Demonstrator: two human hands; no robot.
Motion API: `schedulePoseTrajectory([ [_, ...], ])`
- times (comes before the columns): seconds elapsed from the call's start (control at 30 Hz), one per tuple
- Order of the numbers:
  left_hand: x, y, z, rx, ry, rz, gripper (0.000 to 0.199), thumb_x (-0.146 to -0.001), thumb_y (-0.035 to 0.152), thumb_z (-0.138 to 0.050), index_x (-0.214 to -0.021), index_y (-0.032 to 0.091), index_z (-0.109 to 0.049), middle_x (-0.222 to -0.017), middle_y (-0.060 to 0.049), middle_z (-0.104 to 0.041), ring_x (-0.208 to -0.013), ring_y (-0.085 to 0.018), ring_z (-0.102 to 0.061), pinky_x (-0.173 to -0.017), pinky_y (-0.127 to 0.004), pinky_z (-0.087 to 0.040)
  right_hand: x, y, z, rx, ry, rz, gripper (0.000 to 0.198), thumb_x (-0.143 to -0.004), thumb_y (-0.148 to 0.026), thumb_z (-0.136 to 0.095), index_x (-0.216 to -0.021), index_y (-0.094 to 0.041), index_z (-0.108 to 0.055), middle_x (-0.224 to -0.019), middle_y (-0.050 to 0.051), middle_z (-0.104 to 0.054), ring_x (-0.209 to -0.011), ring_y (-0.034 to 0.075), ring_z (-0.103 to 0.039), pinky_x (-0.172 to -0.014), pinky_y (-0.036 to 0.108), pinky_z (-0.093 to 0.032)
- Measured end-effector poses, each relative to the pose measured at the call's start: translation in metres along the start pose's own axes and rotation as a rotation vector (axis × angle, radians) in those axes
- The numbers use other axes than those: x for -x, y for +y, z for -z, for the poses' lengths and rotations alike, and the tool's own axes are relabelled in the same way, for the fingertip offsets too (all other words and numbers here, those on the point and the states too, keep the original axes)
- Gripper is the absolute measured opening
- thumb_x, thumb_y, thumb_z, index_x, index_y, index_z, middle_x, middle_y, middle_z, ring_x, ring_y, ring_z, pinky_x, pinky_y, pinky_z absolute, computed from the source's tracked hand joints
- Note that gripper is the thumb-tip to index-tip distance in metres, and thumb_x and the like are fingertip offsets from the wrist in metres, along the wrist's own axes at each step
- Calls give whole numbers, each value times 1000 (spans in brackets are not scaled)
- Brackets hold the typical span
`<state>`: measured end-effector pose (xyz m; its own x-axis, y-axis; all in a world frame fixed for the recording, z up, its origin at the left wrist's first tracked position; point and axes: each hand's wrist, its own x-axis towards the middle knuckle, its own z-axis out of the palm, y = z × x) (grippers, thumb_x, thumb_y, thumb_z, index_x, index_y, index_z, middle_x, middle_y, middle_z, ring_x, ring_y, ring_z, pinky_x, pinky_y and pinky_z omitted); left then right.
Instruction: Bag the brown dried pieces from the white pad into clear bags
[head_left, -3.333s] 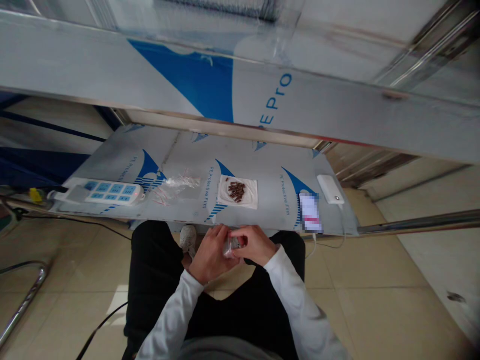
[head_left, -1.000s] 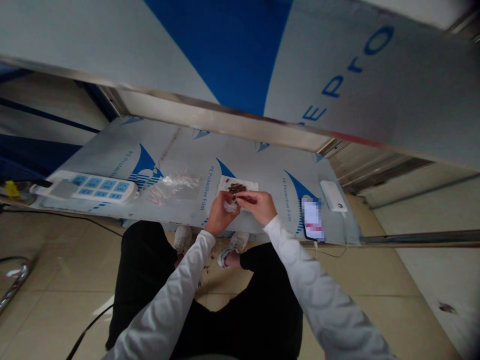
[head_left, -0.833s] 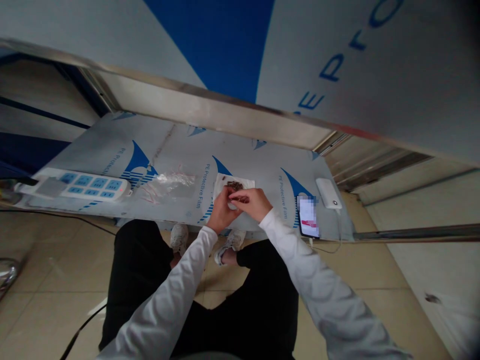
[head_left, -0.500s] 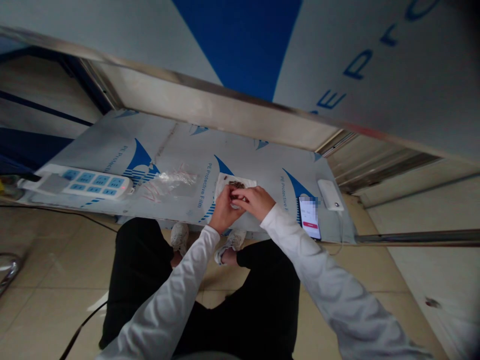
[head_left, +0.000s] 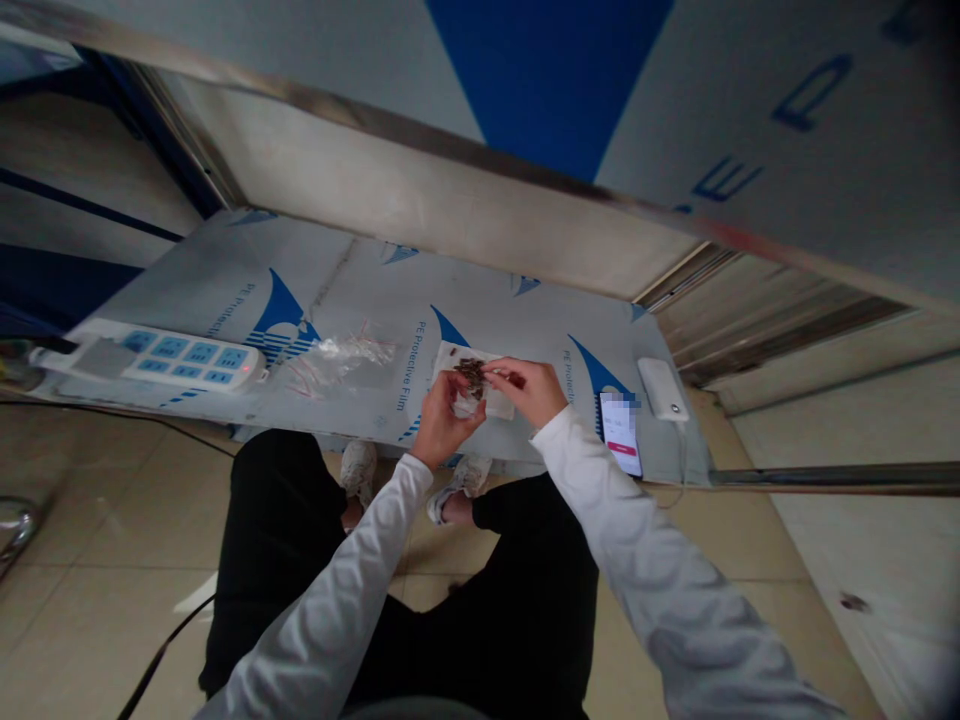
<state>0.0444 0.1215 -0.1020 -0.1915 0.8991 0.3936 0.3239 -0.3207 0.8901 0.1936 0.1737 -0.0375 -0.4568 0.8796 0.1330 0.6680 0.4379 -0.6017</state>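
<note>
A pile of small brown pieces (head_left: 470, 375), too small to name, lies on a white sheet (head_left: 500, 405) on the film-covered table. At the pile's left edge is my left hand (head_left: 441, 418); its fingers are curved, with the thumb apart from them and nothing visible between. My right hand (head_left: 531, 386) reaches in from the right, thumb and fingertips pinched together at the pile's right edge. What the pinch holds, if anything, is too small to make out. One loose brown piece (head_left: 453, 351) sits near the sheet's upper left corner.
Clear plastic bags (head_left: 341, 358) lie left of the sheet, and a white power strip (head_left: 191, 362) farther left. To the right are a phone (head_left: 620, 435) and a white device (head_left: 661, 389) with a cable. A film-covered panel (head_left: 300, 70) overhangs the table.
My hands have moved apart: the right has shifted right, the left slightly left and down. More of the brown pile now shows between them. The camera view has tilted slightly.
</note>
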Motion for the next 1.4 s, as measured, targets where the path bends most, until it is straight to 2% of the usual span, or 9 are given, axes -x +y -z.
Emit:
schedulePoseTrajectory([
  [0.2,10,-13,20,-53,16,52,33,-68,22,-69,-90,21,-44,-74,4,-48,-63,-10,-46,-61,-22,-40,6,55,-49,162,-67,-51,23,-67,-3,-68,-86,-15,-74,-90,7,-68,-76,16,-65,-76,27,-52],
  [0.3,15,-17,29,-79,19,71,32,-68,21,-68,-89,21,-44,-75,4,-48,-63,-10,-45,-61,-22,-40,8,61,-70,201,-80,-43,23,-75,-6,-61,-93,-15,-74,-97,9,-67,-93,19,-64,-87,30,-50],
  [0.43,18,-20,35,-107,28,110,32,-67,20,-68,-89,21,-45,-76,4,-49,-64,-10,-45,-62,-23,-40,7,64,-80,272,-111,-47,27,-82,-12,-55,-102,-18,-72,-105,8,-66,-98,20,-61,-90,31,-49],
  [0.77,17,-19,30,-83,9,134,30,-67,22,-68,-87,21,-45,-73,3,-50,-64,-11,-46,-60,-24,-40,-11,55,-74,436,-194,-66,24,-84,-13,-53,-96,-19,-73,-104,11,-66,-97,23,-59,-82,30,-49],
  [1.0,16,-22,29,-86,-2,120,31,-68,23,-68,-88,21,-45,-73,3,-51,-64,-12,-47,-60,-24,-40,-10,48,-64,394,-100,-69,17,-81,-15,-61,-90,-20,-74,-94,10,-69,-97,22,-59,-87,32,-48],
  [1.13,15,-18,25,-111,-21,81,29,-68,22,-67,-87,21,-45,-74,3,-50,-65,-11,-47,-62,-25,-41,5,18,-49,314,51,-98,20,-87,-22,-57,-100,-17,-72,-99,10,-71,-96,20,-61,-85,30,-49],
  [1.23,17,-6,19,-92,-59,55,30,-67,20,-66,-90,21,-46,-78,2,-52,-67,-12,-49,-64,-25,-41,24,-16,-35,48,143,-75,20,-85,-28,-60,-100,-19,-72,-93,6,-73,-82,17,-65,-73,26,-51],
  [1.3,19,5,13,-36,-83,50,31,-68,20,-66,-92,20,-47,-83,0,-54,-72,-14,-53,-67,-26,-42,35,-34,-27,-96,124,-55,16,-81,-27,-65,-93,-22,-74,-85,3,-74,-72,16,-66,-69,26,-51],
  [1.4,22,18,5,14,-119,51,31,-67,19,-66,-92,20,-47,-85,-2,-56,-78,-17,-57,-71,-29,-44,41,-46,-16,-66,14,-79,11,-78,-22,-67,-85,-22,-75,-79,3,-74,-66,16,-65,-67,27,-49],
])
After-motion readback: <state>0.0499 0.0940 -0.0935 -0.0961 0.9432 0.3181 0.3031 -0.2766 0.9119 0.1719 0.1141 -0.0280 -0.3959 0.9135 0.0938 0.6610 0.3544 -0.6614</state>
